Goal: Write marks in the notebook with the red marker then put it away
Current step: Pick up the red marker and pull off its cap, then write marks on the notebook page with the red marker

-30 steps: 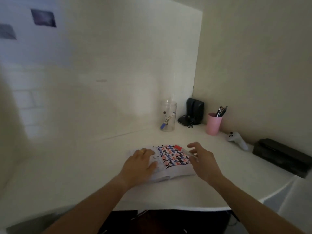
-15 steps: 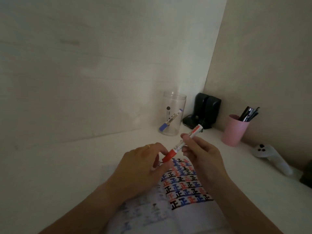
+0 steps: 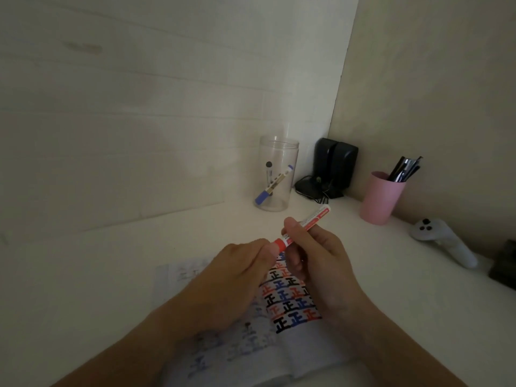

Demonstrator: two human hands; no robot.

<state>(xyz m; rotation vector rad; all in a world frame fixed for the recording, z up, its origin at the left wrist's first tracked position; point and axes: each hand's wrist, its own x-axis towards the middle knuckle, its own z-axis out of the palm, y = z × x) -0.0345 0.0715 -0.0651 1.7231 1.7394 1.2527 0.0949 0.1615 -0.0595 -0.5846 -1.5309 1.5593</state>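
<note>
The red marker (image 3: 307, 223), white-barrelled with a red cap, is held above the open notebook (image 3: 290, 300), which lies on the white desk with rows of black, red and blue marks on its right page. My right hand (image 3: 312, 255) grips the marker's barrel, its rear end pointing up and to the right. My left hand (image 3: 237, 272) pinches the red cap end with thumb and fingers. The cap appears seated on the marker. My forearms hide part of both pages.
A clear plastic jar (image 3: 276, 177) holding a blue marker stands behind the notebook. To the right of it are a black device (image 3: 332, 169) in the corner, a pink cup (image 3: 381, 196) of pens, a white controller (image 3: 444, 241) and a dark box (image 3: 505, 266) at the right edge.
A second ago both hands lay on the notebook, the right one reaching the marker. The marker has since been lifted and my left hand has closed on its cap end. The view moved closer.
</note>
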